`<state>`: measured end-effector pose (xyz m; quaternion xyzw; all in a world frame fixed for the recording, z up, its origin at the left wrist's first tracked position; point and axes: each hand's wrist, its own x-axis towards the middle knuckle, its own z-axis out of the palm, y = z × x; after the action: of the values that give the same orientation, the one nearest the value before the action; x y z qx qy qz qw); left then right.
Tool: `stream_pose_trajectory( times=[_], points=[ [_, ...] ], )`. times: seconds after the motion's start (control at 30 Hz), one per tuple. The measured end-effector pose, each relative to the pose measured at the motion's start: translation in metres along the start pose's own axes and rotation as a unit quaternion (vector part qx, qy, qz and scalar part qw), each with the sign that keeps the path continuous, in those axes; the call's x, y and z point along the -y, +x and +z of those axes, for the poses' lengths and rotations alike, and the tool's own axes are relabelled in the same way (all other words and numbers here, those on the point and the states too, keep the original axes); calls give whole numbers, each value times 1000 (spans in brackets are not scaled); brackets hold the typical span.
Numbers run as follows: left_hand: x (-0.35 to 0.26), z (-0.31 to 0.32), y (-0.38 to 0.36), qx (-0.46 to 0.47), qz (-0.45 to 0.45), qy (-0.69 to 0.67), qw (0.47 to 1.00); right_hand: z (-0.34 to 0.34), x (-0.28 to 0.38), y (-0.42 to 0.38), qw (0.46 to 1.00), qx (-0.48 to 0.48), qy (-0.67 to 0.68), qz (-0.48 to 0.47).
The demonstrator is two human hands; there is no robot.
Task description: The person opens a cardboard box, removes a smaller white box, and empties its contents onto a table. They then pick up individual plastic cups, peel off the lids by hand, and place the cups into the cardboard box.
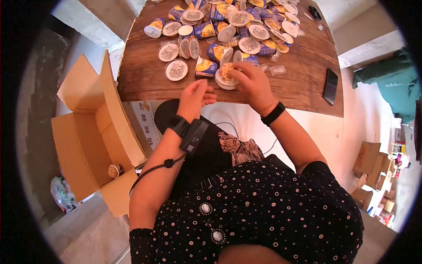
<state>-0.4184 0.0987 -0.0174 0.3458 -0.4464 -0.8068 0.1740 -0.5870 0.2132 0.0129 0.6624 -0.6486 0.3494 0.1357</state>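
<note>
Evidently the right hand (250, 86) touches a tub (225, 85) beside illegible labels (205, 64).

Round cup of yellow pieces (226, 74) near the wooden table (143, 90) edge

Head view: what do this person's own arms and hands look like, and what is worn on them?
The left hand and right hand are both ungloved. The left arm wears a black strap and a black rectangular device, with a black cable running along it. The right arm has a plain black wristband. The short sleeves are black with pale dots and rings.
</note>
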Motion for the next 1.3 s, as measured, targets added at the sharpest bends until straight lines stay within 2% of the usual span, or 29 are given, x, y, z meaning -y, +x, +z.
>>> stream_pose_trajectory(
  times=[0.1, 0.17, 0.43, 0.63, 0.7, 0.77, 0.83, 0.9, 0.97, 1.03, 1.13, 1.2, 1.3],
  points=[
    [-6, 17, 6, -18, -20, -2, 1000, 2, -5, -3, 1000, 8, 2, -14],
    [-4, 21, 10, 38, -21, 73, 996, 2, -9, -4, 1000, 2, -11, -15],
    [-5, 26, 13, 53, -41, 69, 995, -2, -13, -14, 999, 38, -27, -17],
    [-4, 26, 16, 67, -36, 82, 994, -9, -9, -21, 997, 78, 19, -6],
    [-2, 25, 17, 63, -40, 91, 993, -12, -4, -24, 993, 69, 88, 29],
    [3, 24, 18, 49, -2, 95, 994, -10, 1, -29, 990, 51, 118, 57],
    [3, 28, 14, 49, -13, 79, 996, -3, 1, -34, 985, 28, 146, 83],
    [2, 29, 12, 48, -21, 65, 996, 7, 2, -36, 962, -3, 221, 158],
    [3, 29, 11, 37, -11, 12, 999, 9, 7, -34, 957, -20, 239, 164],
    [1, 25, 8, 39, -7, 25, 999, 11, 11, -31, 951, -30, 256, 173],
    [-1, 18, -2, 23, -11, 8, 1000, 21, 14, -24, 924, -16, 308, 225],
    [-1, 15, -7, 13, -8, 3, 1000, 27, 19, -18, 864, -34, 364, 345],
    [-3, 12, -8, 3, -2, -10, 1000, 36, 15, -14, 848, -20, 357, 390]
  ],
)
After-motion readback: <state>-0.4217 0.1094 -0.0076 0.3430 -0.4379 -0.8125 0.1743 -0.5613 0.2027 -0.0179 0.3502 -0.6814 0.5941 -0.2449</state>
